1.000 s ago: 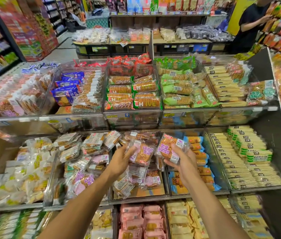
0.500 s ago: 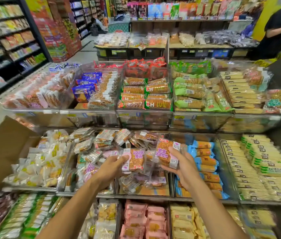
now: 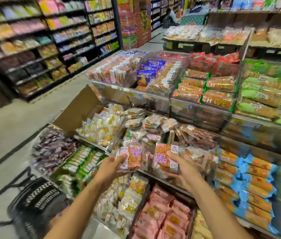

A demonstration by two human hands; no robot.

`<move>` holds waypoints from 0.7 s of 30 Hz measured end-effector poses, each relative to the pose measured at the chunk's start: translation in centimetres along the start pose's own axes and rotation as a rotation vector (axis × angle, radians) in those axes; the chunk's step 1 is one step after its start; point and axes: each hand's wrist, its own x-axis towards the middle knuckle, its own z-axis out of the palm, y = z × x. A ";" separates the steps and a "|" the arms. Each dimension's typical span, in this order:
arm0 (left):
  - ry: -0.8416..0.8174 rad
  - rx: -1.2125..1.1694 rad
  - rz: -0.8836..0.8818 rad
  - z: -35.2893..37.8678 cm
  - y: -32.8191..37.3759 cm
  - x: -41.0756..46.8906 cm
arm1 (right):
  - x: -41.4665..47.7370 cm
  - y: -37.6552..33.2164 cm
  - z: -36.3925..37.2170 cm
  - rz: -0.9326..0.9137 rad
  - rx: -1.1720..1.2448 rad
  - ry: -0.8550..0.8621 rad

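Note:
My left hand (image 3: 113, 167) grips a clear snack packet with an orange cake and purple lettering (image 3: 132, 158), lifted in front of the middle shelf tier. My right hand (image 3: 183, 169) holds a second packet of the same kind (image 3: 164, 159), thumb across its front. Both packets are upright, side by side and a little apart, above the bin of similar packets (image 3: 153, 128). The picture is blurred by motion.
A black shopping basket (image 3: 37, 204) stands on the floor at lower left. A tiered rack holds bins of biscuits (image 3: 210, 90), blue-wrapped rolls (image 3: 250, 180) and pink packets (image 3: 162, 213). An open cardboard box flap (image 3: 79, 109) stands at the rack's left end. Aisle shelving (image 3: 41, 49) lines the left.
The view has swung left and down, bringing the basket and aisle into sight. Both hands have drawn back from the bin towards me, each still holding its packet.

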 end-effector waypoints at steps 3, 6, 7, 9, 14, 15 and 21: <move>0.124 -0.050 -0.026 -3.7 -1.5 -2.3 | 0.0 1.1 3.6 0.040 -0.074 -0.109; 0.208 -0.112 -0.016 -7.7 -2.7 -4.8 | 0.0 2.5 7.8 0.064 -0.109 -0.187; 0.225 -0.135 -0.011 -9.1 -3.0 -5.6 | 0.0 3.1 9.4 0.074 -0.140 -0.202; 0.279 -0.181 -0.007 -12.1 -3.7 -7.0 | 0.1 4.1 12.7 0.092 -0.180 -0.265; 0.329 -0.275 0.015 -19.7 -5.6 -10.4 | -1.2 6.7 21.5 0.138 -0.227 -0.392; 0.338 -0.286 0.025 -21.3 -5.9 -11.3 | -1.5 7.4 23.4 0.146 -0.251 -0.420; 0.444 -0.335 0.062 -30.8 -9.0 -15.5 | -2.8 12.8 33.9 0.187 -0.296 -0.534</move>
